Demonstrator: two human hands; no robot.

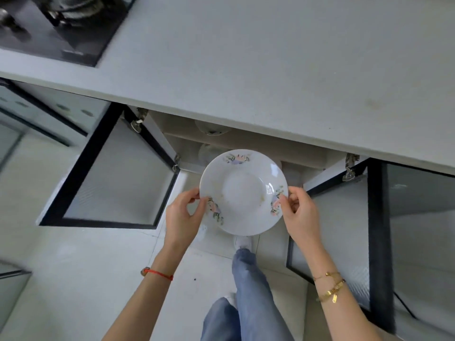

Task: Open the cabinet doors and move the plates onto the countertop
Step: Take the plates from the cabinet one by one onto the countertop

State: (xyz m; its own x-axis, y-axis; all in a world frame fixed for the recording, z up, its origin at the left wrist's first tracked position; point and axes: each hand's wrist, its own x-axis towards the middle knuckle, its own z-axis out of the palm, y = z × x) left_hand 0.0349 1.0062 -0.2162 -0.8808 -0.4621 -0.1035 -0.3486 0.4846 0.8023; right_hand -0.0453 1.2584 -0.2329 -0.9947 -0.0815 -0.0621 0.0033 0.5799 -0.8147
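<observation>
In the head view we see the white round ceramic plate with flower prints [242,193] held level before the open cabinet, below the pale grey countertop [270,70]. The left hand [183,217] and right hand [299,217] pinch its opposite rims. It could hit the counter edge when lifted (the overhang is just above). The other dishes inside are dim and half hidden.

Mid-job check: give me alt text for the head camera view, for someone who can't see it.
Both hands, left and right, hold a white floral plate by opposite rims, level, below the grey countertop. Both glass-panelled cabinet doors, left and right, stand open; more dishes show dimly inside.
</observation>
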